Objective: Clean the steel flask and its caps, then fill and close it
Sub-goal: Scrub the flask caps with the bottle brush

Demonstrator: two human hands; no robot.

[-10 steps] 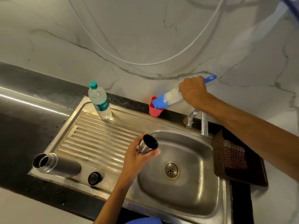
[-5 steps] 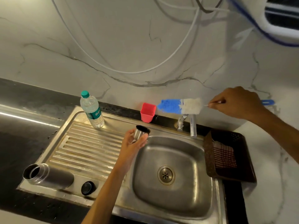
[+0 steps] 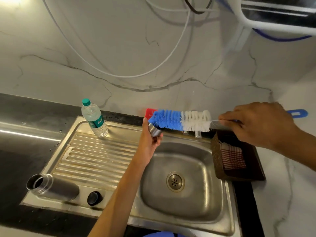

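Brushed steel sink [image 3: 201, 218] – glossy, matt steel flask [image 3: 56, 187], clear plastic bottle [image 3: 94, 119], bristly plastic brush [image 3: 179, 120]

One head-worn camera looked forward and down, close over the sink [image 3: 181, 219]. Its wide view reached the marble wall [image 3: 119, 48].

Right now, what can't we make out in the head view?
- Steel cap opening: covered by bottle brush bristles, so tip depth unclear.
- Tap: mostly behind the brush.
- Red cup: mostly behind the brush.
- Brush handle: hidden inside right hand.
- Flask interior: too dark.
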